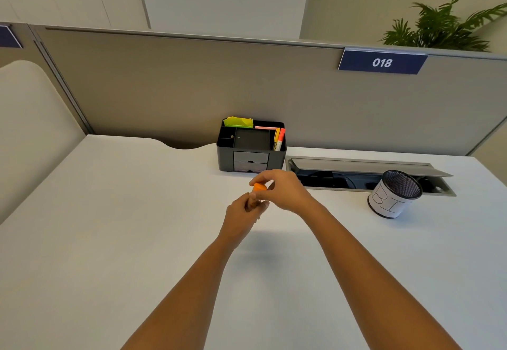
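Both my hands meet above the middle of the white desk (109, 226). My left hand (241, 218) grips the body of a small marker-like object, mostly hidden in the fist. My right hand (282, 190) pinches its orange cap (259, 186) from above with thumb and fingers. Whether the cap is on or off the body I cannot tell.
A black desk organizer (251, 148) with sticky notes and markers stands at the back against the grey partition (192, 80). An open cable tray (365, 176) lies to its right. A mesh pen cup (395, 194) with a paper label stands at the right.
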The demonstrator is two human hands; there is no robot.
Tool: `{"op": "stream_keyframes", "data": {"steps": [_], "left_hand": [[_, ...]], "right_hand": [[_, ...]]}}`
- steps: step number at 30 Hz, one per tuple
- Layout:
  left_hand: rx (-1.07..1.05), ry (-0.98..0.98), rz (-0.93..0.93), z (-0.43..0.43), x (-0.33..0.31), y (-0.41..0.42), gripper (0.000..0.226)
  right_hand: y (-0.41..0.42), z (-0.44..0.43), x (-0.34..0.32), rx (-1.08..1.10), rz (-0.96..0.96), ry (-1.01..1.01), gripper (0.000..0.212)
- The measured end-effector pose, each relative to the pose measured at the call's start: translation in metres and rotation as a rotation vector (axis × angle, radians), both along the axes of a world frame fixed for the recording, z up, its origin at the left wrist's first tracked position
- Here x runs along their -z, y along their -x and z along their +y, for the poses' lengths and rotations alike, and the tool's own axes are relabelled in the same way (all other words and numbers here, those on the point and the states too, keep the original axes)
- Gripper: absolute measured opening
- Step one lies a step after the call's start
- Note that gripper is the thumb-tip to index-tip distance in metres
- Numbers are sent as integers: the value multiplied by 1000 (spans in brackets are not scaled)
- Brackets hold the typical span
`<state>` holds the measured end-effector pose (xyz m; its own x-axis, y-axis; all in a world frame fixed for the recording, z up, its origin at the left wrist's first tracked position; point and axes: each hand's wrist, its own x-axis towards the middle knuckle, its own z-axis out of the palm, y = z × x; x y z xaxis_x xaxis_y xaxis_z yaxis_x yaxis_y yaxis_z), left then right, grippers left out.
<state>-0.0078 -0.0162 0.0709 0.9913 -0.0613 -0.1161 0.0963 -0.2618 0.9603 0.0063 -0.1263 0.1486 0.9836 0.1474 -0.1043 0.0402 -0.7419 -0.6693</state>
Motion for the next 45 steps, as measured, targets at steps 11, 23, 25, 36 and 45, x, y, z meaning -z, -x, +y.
{"op": "stream_keyframes", "data": {"steps": [11,23,25,36,45], "left_hand": [[6,-11,-34,-5,-5,0,18],[54,116,-63,-4,-12,2,23],[62,197,-30,-4,-13,1,25],[56,160,-87,-10,-18,1,15],[64,34,-86,-4,-19,-2,22]], "right_hand": [[1,-6,-6,10,-14,11,28],[0,-14,-7,41,58,-136,32],[0,-16,-7,41,49,-128,31],[-4,-15,3,234,-41,-56,40],[7,-15,-4,-106,-143,-1,21]]}}
